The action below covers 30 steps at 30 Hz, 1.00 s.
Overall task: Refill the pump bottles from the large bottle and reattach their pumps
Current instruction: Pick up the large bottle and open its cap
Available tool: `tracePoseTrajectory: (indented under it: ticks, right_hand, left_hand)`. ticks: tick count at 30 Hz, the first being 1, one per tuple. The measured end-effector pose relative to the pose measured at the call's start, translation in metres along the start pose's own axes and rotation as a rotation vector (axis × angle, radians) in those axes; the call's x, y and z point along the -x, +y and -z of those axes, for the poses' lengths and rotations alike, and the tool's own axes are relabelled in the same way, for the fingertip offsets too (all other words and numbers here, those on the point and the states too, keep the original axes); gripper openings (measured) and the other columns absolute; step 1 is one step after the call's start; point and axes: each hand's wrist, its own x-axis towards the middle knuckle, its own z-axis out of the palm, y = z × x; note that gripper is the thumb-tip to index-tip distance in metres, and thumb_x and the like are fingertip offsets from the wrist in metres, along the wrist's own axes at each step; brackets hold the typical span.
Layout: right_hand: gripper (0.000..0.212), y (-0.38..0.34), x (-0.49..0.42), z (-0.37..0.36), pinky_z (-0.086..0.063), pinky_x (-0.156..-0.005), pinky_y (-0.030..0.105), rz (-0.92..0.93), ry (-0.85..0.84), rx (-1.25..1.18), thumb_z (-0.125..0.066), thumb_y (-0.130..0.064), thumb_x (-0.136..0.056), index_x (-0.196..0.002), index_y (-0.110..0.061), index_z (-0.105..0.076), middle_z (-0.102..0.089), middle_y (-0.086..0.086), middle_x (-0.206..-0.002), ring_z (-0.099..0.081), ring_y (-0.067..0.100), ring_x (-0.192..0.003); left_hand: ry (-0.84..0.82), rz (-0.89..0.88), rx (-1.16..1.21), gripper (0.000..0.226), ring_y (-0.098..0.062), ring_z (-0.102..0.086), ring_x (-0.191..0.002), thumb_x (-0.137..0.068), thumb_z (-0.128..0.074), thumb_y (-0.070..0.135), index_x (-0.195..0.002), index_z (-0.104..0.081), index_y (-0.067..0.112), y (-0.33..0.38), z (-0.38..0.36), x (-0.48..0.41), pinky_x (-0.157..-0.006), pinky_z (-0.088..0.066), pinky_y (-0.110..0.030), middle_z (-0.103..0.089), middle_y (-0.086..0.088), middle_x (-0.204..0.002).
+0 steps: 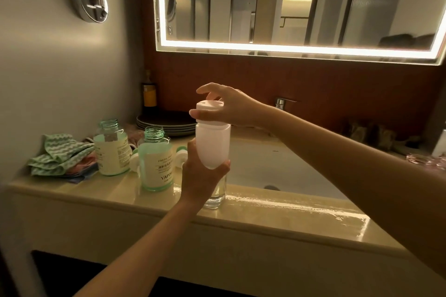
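The large bottle is held upright in the air over the front edge of the counter, just ahead of the sink. It is milky white, smooth and rounded at its base, with a wide white cap. The left hand is wrapped around its lower part; the right hand pinches the cap between thumb and fingers.

To the left, two pale green see-through bottles stand on the counter with bare threaded necks. The right pump bottle has a cream label reading "FRESH FO…" and "YAPIN…" with Chinese characters between – the rest is cut off. The writing on the left pump bottle is too small to read. White pumps lie beside them.

A clear glass stands behind the left hand. A wavy-striped green cloth lies crumpled at the far left, and dark plates are stacked behind.
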Motion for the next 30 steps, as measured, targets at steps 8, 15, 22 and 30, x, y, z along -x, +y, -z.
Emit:
tracePoseTrajectory:
  ticks: [8, 15, 22, 30]
  right_hand:
    - [0.064, -0.007, 0.000, 0.001, -0.045, -0.076, 0.026, -0.008, 0.030, 0.320, -0.053, -0.059, -0.081, -0.125, -0.013, -0.052, -0.057, 0.006, -0.122, -0.050, 0.014, -0.097]
    - [0.064, -0.020, -0.001, 0.011, -0.042, -0.092, 0.031, -0.143, -0.151, 0.047, -0.063, -0.043, -0.082, -0.137, -0.022, -0.037, -0.037, 0.004, -0.142, -0.042, 0.022, -0.122]
    - [0.081, -0.029, -0.004, 0.006, -0.043, -0.077, 0.031, -0.166, -0.134, 0.592, -0.035, -0.074, -0.078, -0.136, -0.017, -0.039, -0.046, 0.009, -0.135, -0.050, 0.023, -0.108]
    - [0.057, -0.030, -0.002, 0.010, -0.043, -0.084, 0.029, -0.149, -0.233, 0.297, -0.055, -0.039, -0.089, -0.140, -0.024, -0.032, -0.037, 0.006, -0.142, -0.043, 0.024, -0.121]
  left_hand:
    - [-0.006, -0.005, -0.024, 0.077, -0.018, -0.052, -0.090, -0.067, -0.079, 0.020, -0.127, -0.032, 0.010, 0.003, 0.000, 0.000, -0.063, -0.046, -0.015, -0.047, -0.003, -0.113]
    - [-0.012, -0.011, -0.025, 0.078, -0.019, -0.055, -0.090, -0.067, -0.079, 0.021, -0.128, -0.032, 0.012, 0.001, 0.001, 0.000, -0.066, -0.051, -0.024, -0.050, -0.006, -0.115]
    - [-0.014, -0.035, -0.049, 0.079, -0.018, -0.053, -0.092, -0.067, -0.079, 0.022, -0.129, -0.031, 0.010, 0.001, 0.001, 0.000, -0.067, -0.050, -0.022, -0.050, -0.011, -0.121]
    - [-0.010, -0.030, -0.027, 0.078, -0.019, -0.055, -0.089, -0.066, -0.080, 0.021, -0.127, -0.033, 0.011, -0.001, 0.002, 0.001, -0.065, -0.052, -0.022, -0.049, -0.002, -0.111]
